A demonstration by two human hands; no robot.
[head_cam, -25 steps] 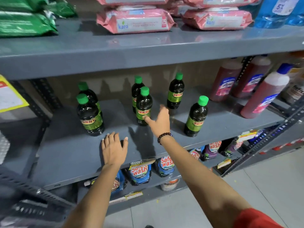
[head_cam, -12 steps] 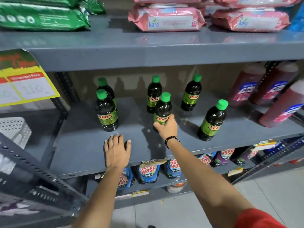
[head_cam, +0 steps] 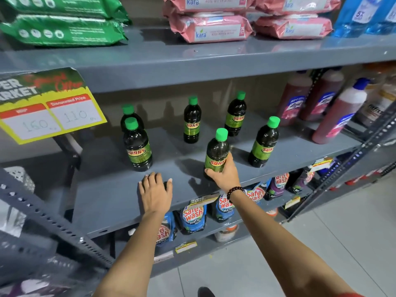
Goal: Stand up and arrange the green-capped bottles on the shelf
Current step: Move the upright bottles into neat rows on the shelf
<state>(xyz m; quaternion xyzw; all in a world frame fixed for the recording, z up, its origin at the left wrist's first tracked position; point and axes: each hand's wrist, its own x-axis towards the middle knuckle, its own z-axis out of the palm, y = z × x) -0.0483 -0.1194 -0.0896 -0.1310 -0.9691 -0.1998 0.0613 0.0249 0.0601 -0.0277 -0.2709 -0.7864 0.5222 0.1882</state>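
Several dark bottles with green caps stand upright on the grey middle shelf point(head_cam: 111, 202). My right hand point(head_cam: 224, 175) grips the lower body of the front middle bottle point(head_cam: 216, 150), near the shelf's front edge. Another bottle point(head_cam: 264, 144) stands to its right. At the left is a bottle point(head_cam: 137, 146) with one more point(head_cam: 128, 114) right behind it. Two stand further back point(head_cam: 191, 121) point(head_cam: 235, 115). My left hand point(head_cam: 156, 192) lies flat on the shelf, palm down, fingers apart, just in front of the left bottle.
Red-brown bottles point(head_cam: 334, 116) fill the shelf's right end. A yellow price sign point(head_cam: 49, 110) hangs at the left. Pink wipe packs point(head_cam: 211, 28) and green packs point(head_cam: 62, 28) lie on the shelf above. Detergent pouches point(head_cam: 194, 217) sit below. A slanted metal strut point(head_cam: 42, 217) crosses at lower left.
My right hand reached the front middle bottle, closed on it and drew it toward the shelf's front edge. My left hand stayed flat on the shelf.
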